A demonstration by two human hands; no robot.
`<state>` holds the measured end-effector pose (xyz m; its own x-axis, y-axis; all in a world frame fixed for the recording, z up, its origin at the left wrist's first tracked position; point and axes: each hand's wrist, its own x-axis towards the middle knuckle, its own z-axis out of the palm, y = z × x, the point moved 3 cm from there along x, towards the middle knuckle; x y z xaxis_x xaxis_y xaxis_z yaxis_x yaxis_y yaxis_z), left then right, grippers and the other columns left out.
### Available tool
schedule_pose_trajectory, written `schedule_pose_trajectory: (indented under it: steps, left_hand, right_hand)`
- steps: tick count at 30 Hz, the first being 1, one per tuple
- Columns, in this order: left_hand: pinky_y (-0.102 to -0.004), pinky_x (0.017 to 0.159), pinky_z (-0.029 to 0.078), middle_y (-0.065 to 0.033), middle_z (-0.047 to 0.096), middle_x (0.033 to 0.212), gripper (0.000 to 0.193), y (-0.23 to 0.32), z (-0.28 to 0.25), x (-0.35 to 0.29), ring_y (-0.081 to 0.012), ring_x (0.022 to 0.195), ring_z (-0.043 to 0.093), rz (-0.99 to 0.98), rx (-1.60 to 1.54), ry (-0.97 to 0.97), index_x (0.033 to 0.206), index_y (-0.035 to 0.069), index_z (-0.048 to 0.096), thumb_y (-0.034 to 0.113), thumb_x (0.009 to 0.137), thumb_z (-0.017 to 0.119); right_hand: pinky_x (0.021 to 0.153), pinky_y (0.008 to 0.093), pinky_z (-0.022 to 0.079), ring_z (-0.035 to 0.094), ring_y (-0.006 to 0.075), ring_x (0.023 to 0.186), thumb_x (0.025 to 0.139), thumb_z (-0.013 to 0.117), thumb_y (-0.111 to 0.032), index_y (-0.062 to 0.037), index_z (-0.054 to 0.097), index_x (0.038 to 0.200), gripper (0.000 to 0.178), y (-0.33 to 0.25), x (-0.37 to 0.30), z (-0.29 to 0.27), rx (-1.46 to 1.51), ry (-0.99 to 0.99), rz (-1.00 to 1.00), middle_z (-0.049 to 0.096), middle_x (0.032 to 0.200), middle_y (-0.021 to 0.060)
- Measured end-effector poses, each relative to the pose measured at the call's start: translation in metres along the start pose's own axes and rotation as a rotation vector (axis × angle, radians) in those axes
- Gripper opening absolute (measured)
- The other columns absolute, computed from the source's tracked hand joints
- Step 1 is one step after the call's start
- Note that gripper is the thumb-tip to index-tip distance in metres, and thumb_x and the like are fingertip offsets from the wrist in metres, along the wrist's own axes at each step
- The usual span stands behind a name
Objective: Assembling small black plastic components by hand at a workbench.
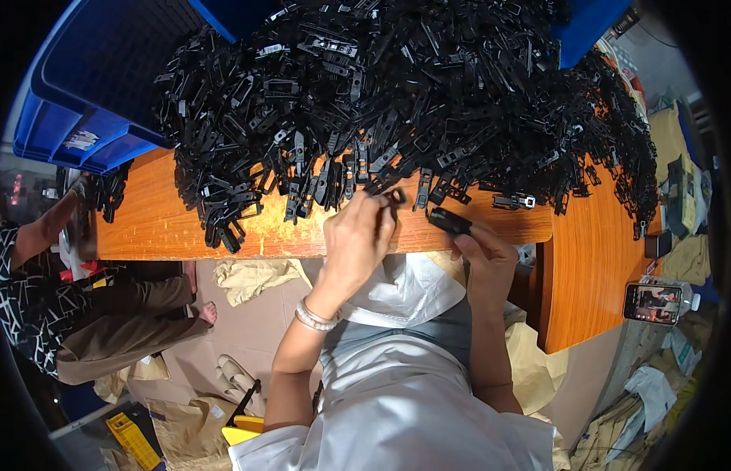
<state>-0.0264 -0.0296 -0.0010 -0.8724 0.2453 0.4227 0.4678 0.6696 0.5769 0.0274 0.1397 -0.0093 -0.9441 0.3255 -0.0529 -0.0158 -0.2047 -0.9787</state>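
A big heap of black plastic clip-like parts [365, 86] covers the far side of the wooden table [287, 235]. Near the front edge my left hand [356, 235] is closed, with a small black plastic part [394, 196] at its fingertips, just short of the heap's nearest pieces. To its right, my right hand [489, 255] pinches a dark, longish black plastic part [450, 220] between thumb and fingers, pointing toward the left hand. The two held parts are apart. The exact kind of part is too small and blurred to make out.
A blue plastic crate [87, 129] stands at the left of the heap. A white bag [405, 294] lies on my lap below the table edge. At the right, a phone [653, 304] rests by the table's side wing. Another person's arm [47, 224] reaches in at the left.
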Motion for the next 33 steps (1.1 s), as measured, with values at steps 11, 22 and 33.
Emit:
schedule_pose_trajectory:
  steps: [11,22,33]
  left_hand:
    - [-0.0179,0.057,0.042,-0.0034,0.061,0.071,0.015,0.000,0.005,-0.027,-0.0043,0.062,0.052,-0.347,-0.826,-0.146,0.082,-0.004,0.064,-0.008,0.070,0.057]
    - [-0.0183,0.052,0.039,-0.0013,0.059,0.071,0.008,0.010,0.003,-0.019,-0.0016,0.059,0.048,-0.531,-0.934,-0.339,0.082,-0.003,0.063,-0.001,0.074,0.063]
    - [-0.0211,0.054,0.040,-0.0072,0.061,0.078,0.011,0.005,0.001,-0.007,-0.0105,0.061,0.052,-0.378,-1.055,-0.441,0.082,-0.003,0.061,0.006,0.076,0.063]
  right_hand:
    - [0.052,0.0204,0.039,0.050,0.0094,0.053,0.080,0.055,-0.006,0.0084,0.062,0.086,0.017,0.001,-0.002,0.013,0.068,-0.094,0.261,0.062,0.066,0.0122]
    - [0.052,0.0196,0.041,0.054,0.0091,0.055,0.076,0.058,0.000,0.0062,0.061,0.085,0.012,0.006,-0.009,0.010,-0.156,-0.169,0.047,0.061,0.069,0.0088]
    - [0.054,0.0177,0.039,0.050,0.0060,0.063,0.070,0.066,0.002,0.0035,0.063,0.089,0.019,0.005,-0.013,0.017,0.055,-0.196,0.220,0.056,0.078,0.0020]
